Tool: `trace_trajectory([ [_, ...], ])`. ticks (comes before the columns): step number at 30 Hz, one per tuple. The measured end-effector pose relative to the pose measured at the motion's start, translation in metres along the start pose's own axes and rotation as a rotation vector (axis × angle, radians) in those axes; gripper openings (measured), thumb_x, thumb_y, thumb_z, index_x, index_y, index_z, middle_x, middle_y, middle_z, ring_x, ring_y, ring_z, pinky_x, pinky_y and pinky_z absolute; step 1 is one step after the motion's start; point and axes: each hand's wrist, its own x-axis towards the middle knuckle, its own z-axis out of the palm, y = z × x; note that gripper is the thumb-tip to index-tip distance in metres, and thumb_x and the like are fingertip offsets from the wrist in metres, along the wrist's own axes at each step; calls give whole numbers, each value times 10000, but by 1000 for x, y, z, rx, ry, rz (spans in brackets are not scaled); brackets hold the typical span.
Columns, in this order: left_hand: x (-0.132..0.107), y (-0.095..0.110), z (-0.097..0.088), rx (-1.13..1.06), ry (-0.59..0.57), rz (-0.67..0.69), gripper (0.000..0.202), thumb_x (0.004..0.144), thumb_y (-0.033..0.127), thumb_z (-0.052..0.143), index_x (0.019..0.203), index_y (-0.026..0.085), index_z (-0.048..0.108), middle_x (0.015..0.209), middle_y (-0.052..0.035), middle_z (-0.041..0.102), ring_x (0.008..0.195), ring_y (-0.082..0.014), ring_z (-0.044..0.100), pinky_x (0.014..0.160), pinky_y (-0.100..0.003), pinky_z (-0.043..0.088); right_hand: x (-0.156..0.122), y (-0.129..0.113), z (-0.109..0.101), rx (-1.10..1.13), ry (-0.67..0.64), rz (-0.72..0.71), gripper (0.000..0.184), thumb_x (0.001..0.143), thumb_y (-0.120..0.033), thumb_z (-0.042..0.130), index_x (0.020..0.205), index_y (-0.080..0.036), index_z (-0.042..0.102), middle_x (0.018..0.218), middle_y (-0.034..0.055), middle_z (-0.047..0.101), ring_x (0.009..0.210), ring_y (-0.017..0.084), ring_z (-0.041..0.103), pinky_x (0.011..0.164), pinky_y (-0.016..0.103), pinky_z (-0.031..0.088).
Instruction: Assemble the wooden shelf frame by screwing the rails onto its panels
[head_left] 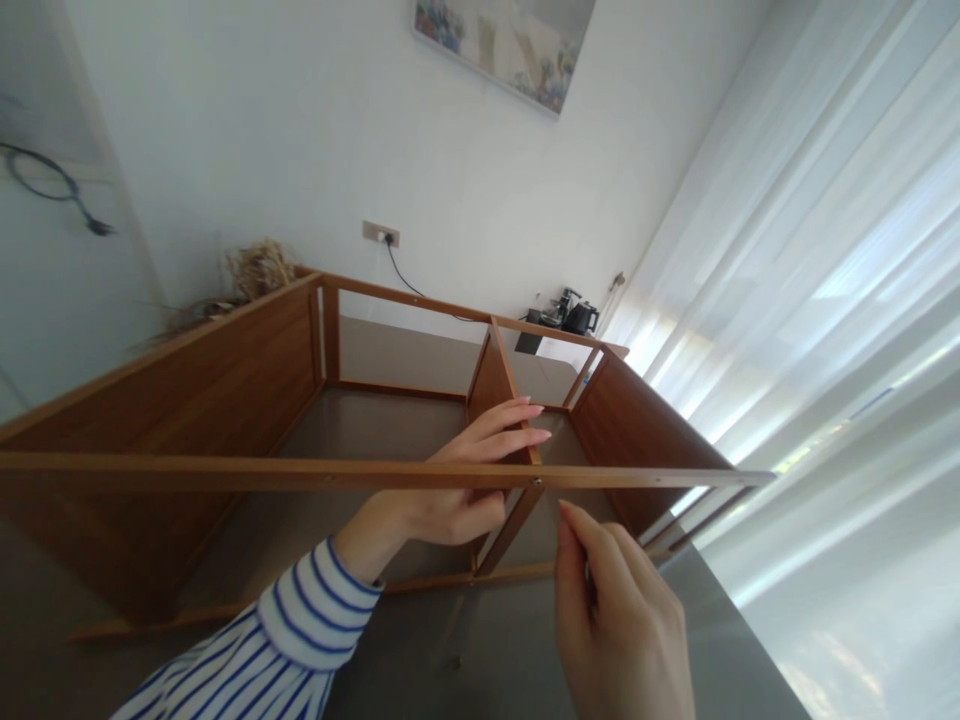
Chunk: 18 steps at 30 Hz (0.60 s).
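Near rail [187, 470]: a thin wooden strip running left to right across the front of the frame, at the middle of the scene.
Left hand [457, 480]: clasps the near rail where the divider panel [491, 385] meets it, fingers straight over the top, thumb beneath.
Right hand [615, 600]: just right of and below that joint, fingers pressed together, tips up by the rail; I cannot tell whether it pinches anything.
Wooden frame [225, 380]: open, lying on a grey surface [720, 620].
Far: kettle [581, 318], wall socket [381, 235].
Right: white curtain [825, 300].
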Motion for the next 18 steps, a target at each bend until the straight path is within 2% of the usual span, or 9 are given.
trace_trajectory([
  [4, 0, -4, 0, 57, -13, -10, 631, 779, 80, 522, 1382, 224, 405, 1488, -118, 339, 1404, -287, 260, 1116, -525, 322, 12, 0, 7, -25, -69, 9, 203, 930, -221, 465, 951, -163, 658, 702, 38, 629, 616, 148, 601, 577, 253, 453],
  [11, -4, -18, 8, 149, -4, -26, 629, 835, 188, 609, 1413, 248, 368, 1525, -129, 269, 1425, -305, 197, 1125, -541, 286, 21, -11, 18, -78, -10, 78, 170, 913, -247, 495, 879, -177, 647, 715, 40, 630, 641, 158, 576, 581, 261, 426],
  [18, -4, -18, 15, 145, 68, -2, 601, 850, 200, 604, 1406, 269, 386, 1512, -129, 294, 1416, -303, 227, 1106, -554, 313, 22, -14, 21, -147, 5, 29, 150, 919, -214, 486, 854, -175, 616, 686, 33, 595, 651, 165, 570, 590, 270, 413],
])
